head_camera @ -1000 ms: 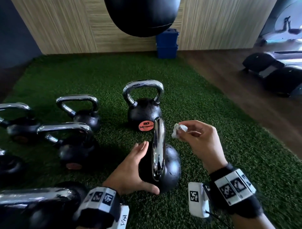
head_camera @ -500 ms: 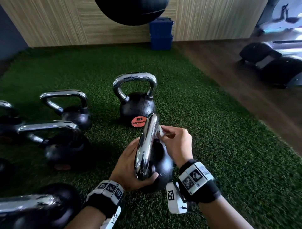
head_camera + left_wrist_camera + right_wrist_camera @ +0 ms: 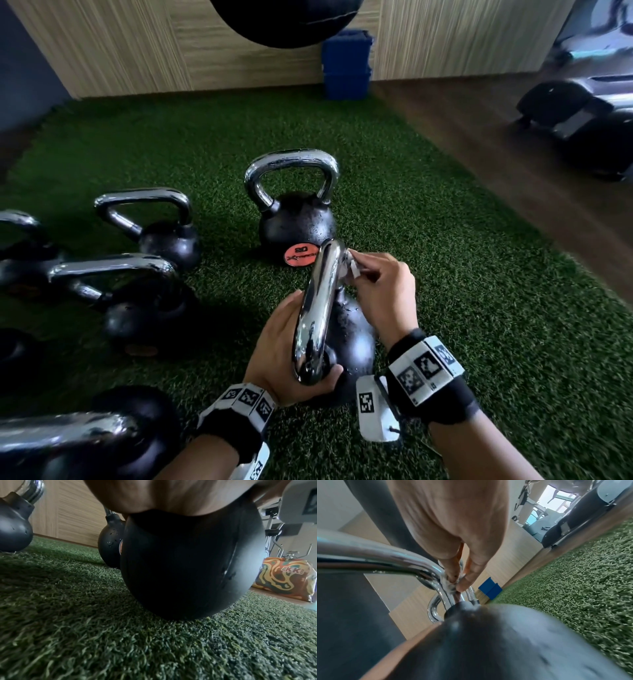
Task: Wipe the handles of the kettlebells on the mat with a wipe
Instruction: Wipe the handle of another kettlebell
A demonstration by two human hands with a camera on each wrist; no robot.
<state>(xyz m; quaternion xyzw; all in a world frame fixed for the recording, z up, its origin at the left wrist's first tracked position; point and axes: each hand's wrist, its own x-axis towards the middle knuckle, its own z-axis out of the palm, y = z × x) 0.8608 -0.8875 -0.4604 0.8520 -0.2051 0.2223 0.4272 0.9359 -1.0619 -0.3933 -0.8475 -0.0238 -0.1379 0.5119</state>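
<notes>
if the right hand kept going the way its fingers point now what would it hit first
The right hand pinches the wipe against the chrome handle of the near kettlebell, so it meets that handle first; they already look in contact.

Left hand (image 3: 284, 346) curled in a grip, right hand (image 3: 383, 291) fingertips pinched

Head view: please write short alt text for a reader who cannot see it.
A right hand presses a small white wipe against the chrome handle of a black kettlebell tilted on green turf; the left hand steadies it. More kettlebells stand around.
</notes>
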